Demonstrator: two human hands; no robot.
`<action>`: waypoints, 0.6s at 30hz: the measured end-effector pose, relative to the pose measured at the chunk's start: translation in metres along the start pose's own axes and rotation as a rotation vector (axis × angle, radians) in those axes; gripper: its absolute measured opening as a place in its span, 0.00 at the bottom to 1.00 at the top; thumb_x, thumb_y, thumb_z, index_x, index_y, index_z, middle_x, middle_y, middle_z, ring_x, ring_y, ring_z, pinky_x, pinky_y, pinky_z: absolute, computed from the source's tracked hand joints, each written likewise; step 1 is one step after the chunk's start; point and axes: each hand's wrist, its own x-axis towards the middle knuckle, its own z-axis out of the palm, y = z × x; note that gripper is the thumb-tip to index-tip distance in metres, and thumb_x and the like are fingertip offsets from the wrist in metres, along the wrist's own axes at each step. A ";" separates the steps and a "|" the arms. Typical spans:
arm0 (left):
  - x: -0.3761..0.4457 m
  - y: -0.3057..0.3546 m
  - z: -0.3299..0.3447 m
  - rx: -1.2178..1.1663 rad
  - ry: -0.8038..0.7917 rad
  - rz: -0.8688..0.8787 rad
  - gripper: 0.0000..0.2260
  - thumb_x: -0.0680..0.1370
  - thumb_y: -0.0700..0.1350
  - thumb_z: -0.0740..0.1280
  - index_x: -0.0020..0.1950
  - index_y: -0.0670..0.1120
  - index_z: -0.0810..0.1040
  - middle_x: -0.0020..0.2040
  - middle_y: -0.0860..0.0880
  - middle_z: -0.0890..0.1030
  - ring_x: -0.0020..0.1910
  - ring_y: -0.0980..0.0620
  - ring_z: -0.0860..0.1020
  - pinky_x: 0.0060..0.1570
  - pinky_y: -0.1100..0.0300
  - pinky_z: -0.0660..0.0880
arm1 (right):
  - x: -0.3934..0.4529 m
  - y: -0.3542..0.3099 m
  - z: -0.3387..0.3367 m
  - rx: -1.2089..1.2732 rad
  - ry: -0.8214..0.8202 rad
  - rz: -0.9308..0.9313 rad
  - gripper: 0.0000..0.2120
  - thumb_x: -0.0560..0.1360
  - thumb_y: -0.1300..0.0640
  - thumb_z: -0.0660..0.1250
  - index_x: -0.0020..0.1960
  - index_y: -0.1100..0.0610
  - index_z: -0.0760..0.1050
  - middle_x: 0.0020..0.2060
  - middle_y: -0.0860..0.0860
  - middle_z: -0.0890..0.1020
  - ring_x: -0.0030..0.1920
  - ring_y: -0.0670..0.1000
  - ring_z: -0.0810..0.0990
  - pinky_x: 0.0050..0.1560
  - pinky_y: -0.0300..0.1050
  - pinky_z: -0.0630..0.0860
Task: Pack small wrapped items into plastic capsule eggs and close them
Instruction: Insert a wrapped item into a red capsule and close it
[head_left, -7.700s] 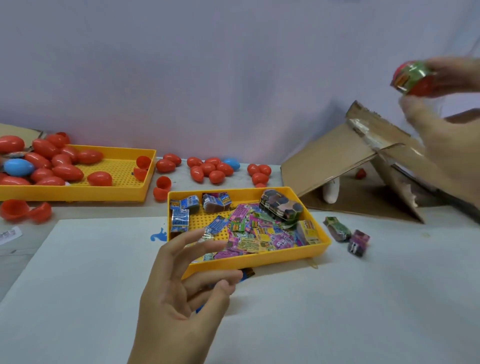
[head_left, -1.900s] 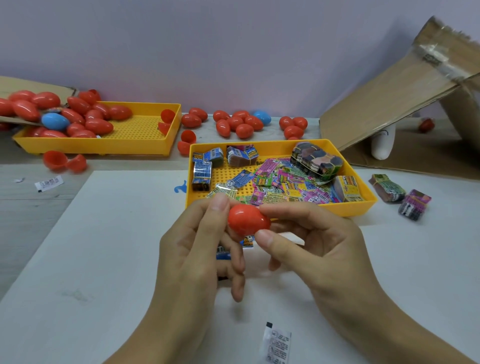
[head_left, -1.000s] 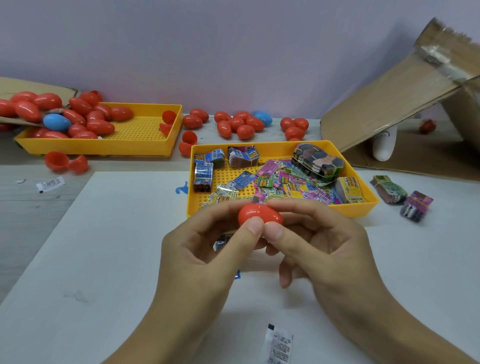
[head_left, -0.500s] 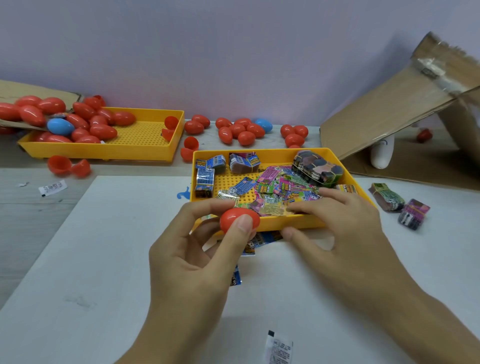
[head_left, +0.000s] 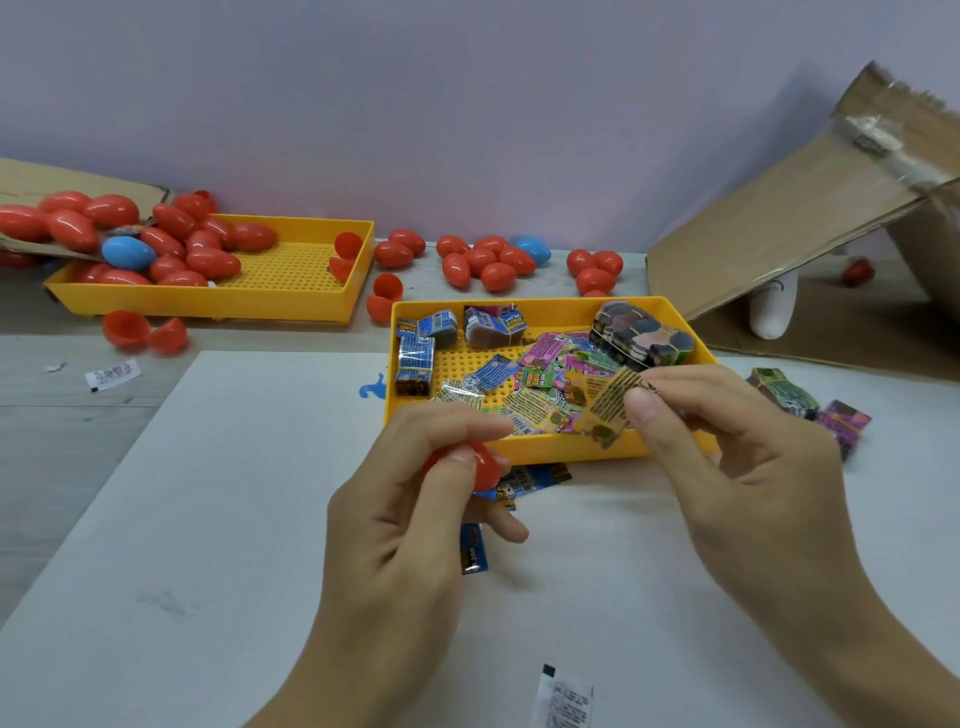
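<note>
A yellow tray of red eggs (head_left: 291, 291) sits at the table's far left edge. The left hand (head_left: 410, 519) grips a red capsule egg (head_left: 483, 465) at the near rim of the middle tray (head_left: 571, 452). The right hand (head_left: 727, 457) pinches a yellow wrapper (head_left: 605, 410) above that rim.

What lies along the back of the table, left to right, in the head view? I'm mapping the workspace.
Far yellow tray with red eggs → loose eggs on the table → cardboard flap → white object under it → lone red egg.
</note>
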 end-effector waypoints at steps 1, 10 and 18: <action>0.000 0.000 0.000 -0.004 -0.006 -0.004 0.11 0.76 0.45 0.62 0.47 0.50 0.85 0.46 0.44 0.78 0.36 0.42 0.80 0.34 0.55 0.80 | 0.000 0.000 0.000 -0.007 0.002 -0.007 0.02 0.73 0.51 0.73 0.45 0.46 0.81 0.46 0.41 0.84 0.52 0.48 0.82 0.50 0.40 0.75; -0.002 0.002 0.002 0.041 -0.063 -0.043 0.13 0.74 0.53 0.63 0.49 0.50 0.84 0.43 0.48 0.76 0.33 0.47 0.79 0.31 0.52 0.79 | -0.002 -0.008 -0.001 0.148 -0.052 0.070 0.15 0.66 0.42 0.75 0.37 0.55 0.82 0.31 0.53 0.79 0.34 0.60 0.73 0.36 0.55 0.69; -0.002 0.010 0.005 0.070 -0.234 -0.009 0.13 0.73 0.63 0.70 0.43 0.53 0.83 0.42 0.52 0.76 0.35 0.50 0.76 0.28 0.60 0.74 | -0.009 -0.013 0.006 0.261 -0.229 0.171 0.18 0.66 0.40 0.74 0.31 0.54 0.80 0.28 0.52 0.78 0.30 0.57 0.72 0.33 0.50 0.68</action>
